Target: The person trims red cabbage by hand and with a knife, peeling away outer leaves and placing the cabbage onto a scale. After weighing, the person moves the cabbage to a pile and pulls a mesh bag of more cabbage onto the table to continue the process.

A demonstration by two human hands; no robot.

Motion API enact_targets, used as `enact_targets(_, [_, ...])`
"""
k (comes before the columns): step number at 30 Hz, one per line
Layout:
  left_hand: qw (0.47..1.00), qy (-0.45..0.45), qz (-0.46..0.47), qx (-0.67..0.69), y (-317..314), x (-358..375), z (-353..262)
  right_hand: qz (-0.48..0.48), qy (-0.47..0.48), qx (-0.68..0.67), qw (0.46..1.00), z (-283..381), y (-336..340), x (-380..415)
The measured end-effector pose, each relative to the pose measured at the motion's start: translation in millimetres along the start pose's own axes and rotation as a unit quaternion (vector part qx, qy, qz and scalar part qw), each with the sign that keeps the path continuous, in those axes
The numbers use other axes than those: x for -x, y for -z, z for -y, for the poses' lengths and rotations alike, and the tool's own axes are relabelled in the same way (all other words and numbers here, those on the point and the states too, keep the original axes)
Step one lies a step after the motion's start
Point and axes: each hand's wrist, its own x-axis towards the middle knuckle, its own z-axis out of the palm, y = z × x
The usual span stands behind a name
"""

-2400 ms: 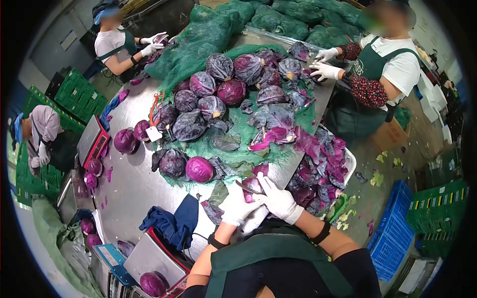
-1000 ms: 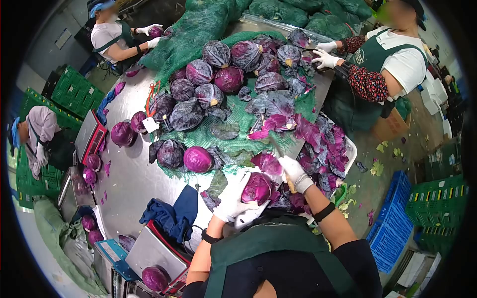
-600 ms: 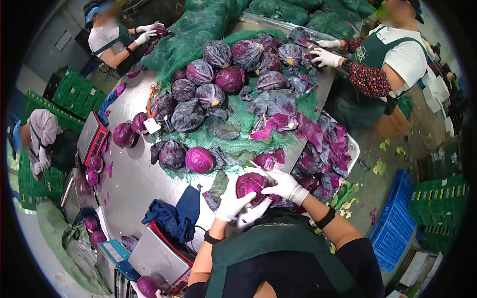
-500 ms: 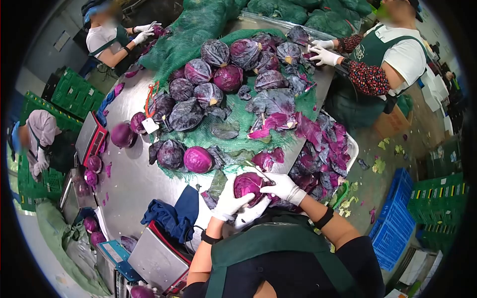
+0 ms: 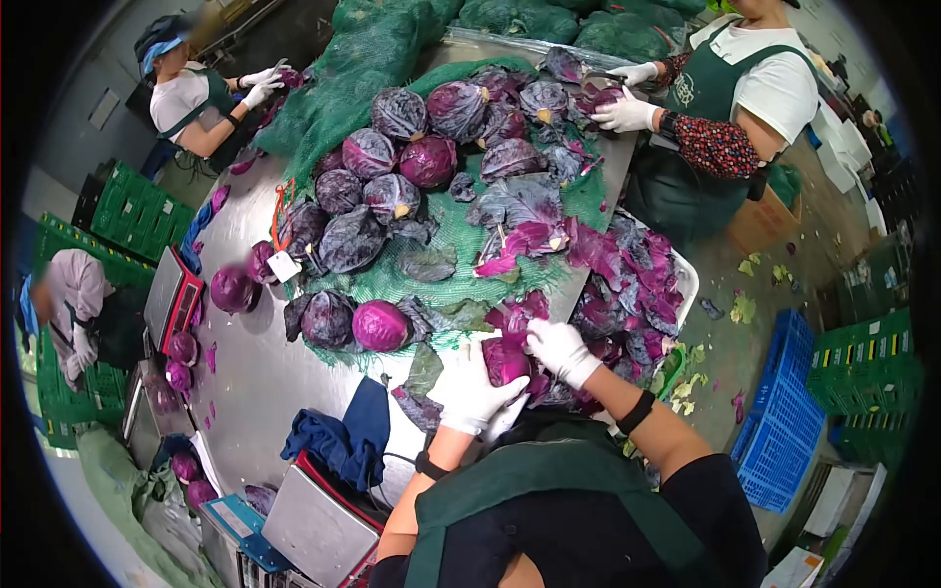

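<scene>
The person's gloved left hand (image 5: 472, 387) curves around one side of a purple cabbage (image 5: 507, 361), near the table's (image 5: 257, 377) near edge, in front of the apron (image 5: 549, 468). The gloved right hand (image 5: 557, 351) is curled at the other side, near torn leaves (image 5: 520, 312); whether it grips anything, one cannot tell. Other cabbages (image 5: 428, 161) lie beyond, on green net (image 5: 456, 235).

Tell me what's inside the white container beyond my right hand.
The white container holds a heaped mix of purple and dark cabbage leaves. The heap covers its floor, so whatever lies beneath cannot be seen.
</scene>
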Motion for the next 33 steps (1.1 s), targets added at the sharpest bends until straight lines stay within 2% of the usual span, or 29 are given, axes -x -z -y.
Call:
enact_targets(1, [0.999, -0.032, 0.031, 0.024, 5.3, 1.0, 4.3, 0.0, 0.066, 0.039, 0.997, -19.0, -7.6, -2.3])
enact_targets(2, [0.998, -0.065, 0.016, 0.02, -3.2, 5.0, 30.5, 0.022, -0.063, -0.013, 0.998, -36.6, -17.1, -5.3])
enact_targets(3, [0.988, -0.068, 0.026, 0.139, -11.3, 8.8, 60.1, 0.045, -0.188, -0.064, 0.979, -52.4, -22.2, -6.1])
enact_targets(4, [0.987, -0.079, 0.051, 0.13, -0.5, 14.6, 68.4, 0.053, -0.18, -0.064, 0.98, -60.4, -15.0, -3.0])
enact_targets(5, [0.986, -0.089, 0.075, 0.122, 8.3, 18.9, 74.7, 0.021, -0.134, -0.058, 0.989, -61.6, -11.5, 2.2])
enact_targets(7, [0.988, -0.077, 0.068, 0.114, 5.7, 32.8, 85.5, 0.033, -0.152, -0.126, 0.98, -5.2, 52.5, 0.2])
enact_targets(8, [0.985, -0.036, 0.046, 0.161, 0.4, 36.3, 88.7, 0.061, -0.148, -0.15, 0.976, 10.1, 59.7, 1.7])
enact_targets(9, [0.978, 0.003, 0.024, 0.206, -3.1, 38.2, 89.2, 0.069, -0.107, -0.245, 0.961, 11.3, 40.6, 8.9])
enact_targets(10, [0.978, 0.029, 0.0, 0.208, -4.6, 39.9, 83.6, 0.018, 0.019, -0.21, 0.977, 24.0, 38.2, 13.4])
enact_targets(11, [0.978, 0.029, 0.001, 0.207, -10.7, 39.4, 83.5, 0.104, -0.014, -0.262, 0.959, 36.5, 39.6, 17.9])
enact_targets(13, [0.94, 0.149, -0.087, 0.296, -24.5, 38.1, 83.2, 0.091, -0.048, -0.346, 0.932, 54.4, 4.8, 28.7])
enact_targets(14, [0.947, 0.161, -0.099, 0.26, -26.6, 38.4, 80.8, 0.094, -0.046, -0.346, 0.932, 55.9, -2.3, 27.1])
enact_targets(16, [0.948, 0.167, -0.106, 0.248, -31.1, 38.5, 80.2, 0.114, -0.13, -0.233, 0.957, 66.2, 3.5, 21.0])
enact_targets(21, [0.963, 0.156, -0.131, 0.176, -34.4, 41.5, 61.3, 0.122, -0.128, -0.256, 0.95, 48.6, -15.3, 24.4])
enact_targets(23, [0.96, 0.143, -0.134, 0.2, -37.1, 43.6, 61.6, 0.092, -0.119, -0.321, 0.935, 48.6, -17.0, 30.6])
enact_targets(25, [0.957, 0.126, -0.138, 0.223, -31.9, 41.9, 53.6, 0.115, -0.143, -0.3, 0.936, 51.2, -14.4, 26.2])
enact_targets(28, [0.972, 0.07, -0.091, 0.207, -20.2, 41.1, 37.8, 0.144, -0.201, -0.365, 0.898, 54.1, 2.8, 19.4])
enact_targets(31, [0.978, 0.059, -0.095, 0.179, -21.2, 40.2, 39.7, 0.127, -0.262, -0.404, 0.867, 35.8, -37.5, 28.5])
enact_targets(32, [0.976, 0.058, -0.087, 0.191, -26.2, 39.7, 52.6, 0.151, -0.303, -0.544, 0.768, 31.6, -40.8, 33.5])
enact_targets(33, [0.974, 0.06, -0.079, 0.202, -28.8, 41.0, 67.0, 0.152, -0.302, -0.544, 0.768, 23.8, -39.8, 34.8])
